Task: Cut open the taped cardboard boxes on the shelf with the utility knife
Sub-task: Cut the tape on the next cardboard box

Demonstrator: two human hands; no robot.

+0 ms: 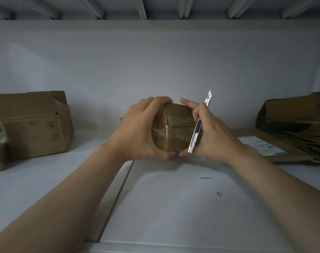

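Small taped box (175,126) is sitting mid-shelf between your two hands, glossy tape (163,127) crossing the face that's pointing at you. Dim light here, so I can't tell if it's resting on the shelf (173,207) or hanging just clear of it.

Your left hand (137,130) is wrapping the box's left side, fingers curling over the top edge and thumb hooking under the bottom. It's carrying the box and doing the turning, probably to bring a tape seam to the knife.

Your right hand (210,132) is doing two jobs. It's pinning the utility knife (198,127) along the box's right side with curled fingers, while the index finger is stretching out over the top corner and the thumb is meeting the bottom edge. The blade (209,94) is sticking out past your fingers, pointing up and away, clear of both the tape and your left hand. So you're parking the knife while you're repositioning, not cutting.

Both forearms are reaching in from below, wrists converging on the box.

An opened box (31,123) is standing at the left. Flattened cardboard (292,121) is piling up at the right.
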